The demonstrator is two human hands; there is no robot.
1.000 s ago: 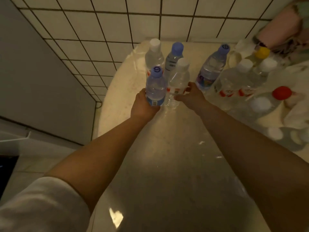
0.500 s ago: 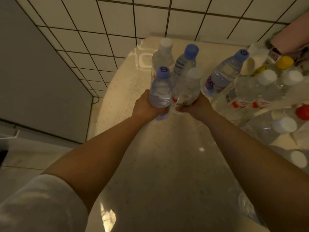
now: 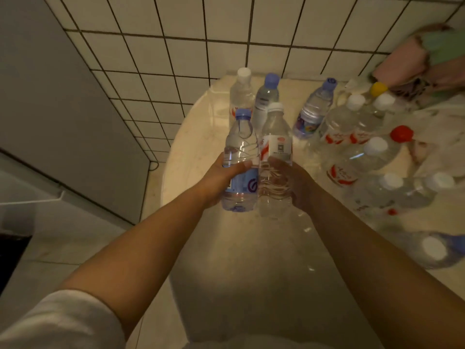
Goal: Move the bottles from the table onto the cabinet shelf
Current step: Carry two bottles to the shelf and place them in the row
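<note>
My left hand (image 3: 220, 178) grips a clear bottle with a blue cap and blue label (image 3: 240, 147), lifted off the table. Beside it my right hand (image 3: 293, 181) grips a clear bottle with a white cap and red-white label (image 3: 275, 137), also raised and touching the first. Behind them on the round beige table (image 3: 193, 147) stand a white-capped bottle (image 3: 242, 93), a blue-capped bottle (image 3: 267, 96) and another blue-capped bottle (image 3: 314, 109). Several more bottles (image 3: 364, 152) crowd the table's right side. The cabinet shelf is not in view.
A tiled wall (image 3: 176, 59) rises behind the table. A grey panel (image 3: 57, 96) stands at the left with floor below it. Pink and green cloth (image 3: 422, 59) lies at the far right. A large bottle (image 3: 435, 250) lies at the right edge.
Both hands have lifted their bottles off the table and drawn them back toward me. The two bottles now sit higher and closer in view, pressed side by side.
</note>
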